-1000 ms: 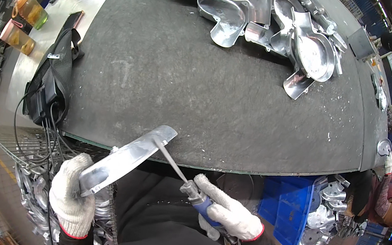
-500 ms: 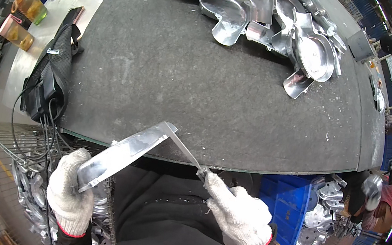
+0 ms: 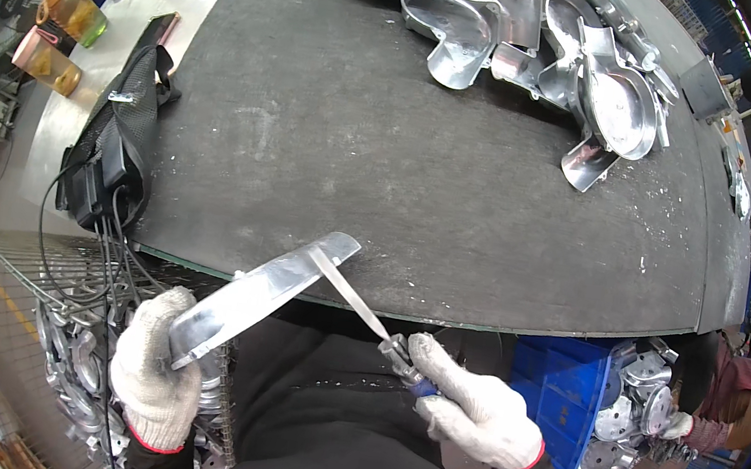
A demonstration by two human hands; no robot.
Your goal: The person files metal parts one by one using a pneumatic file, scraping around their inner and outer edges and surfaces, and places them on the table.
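My left hand (image 3: 157, 367), in a white knitted glove with red edging, grips the near end of a shiny silver metal cover (image 3: 256, 302). The cover slants up and away to the right, its far end over the table's front edge. In my right hand (image 3: 487, 411), gloved alike, is a slim flat file (image 3: 352, 298) with a grey collar and a bit of blue handle showing. The file's tip meets the cover near its far end. Fingers of the right hand partly hide the handle.
Silver castings (image 3: 618, 110) are heaped at the back of the dark tabletop (image 3: 385, 169). A black mesh bag (image 3: 127, 123) with cables lies at left, near two drink bottles (image 3: 49, 62). Below are a wire basket (image 3: 16, 266) and a blue crate (image 3: 556, 385) of castings. Another person's arm (image 3: 727, 433) is at right.
The file has turned slightly, its handle now lower and further right, and its tip sits lower on the cover. My right hand's fingers have loosened around the handle. The whole view has shifted slightly.
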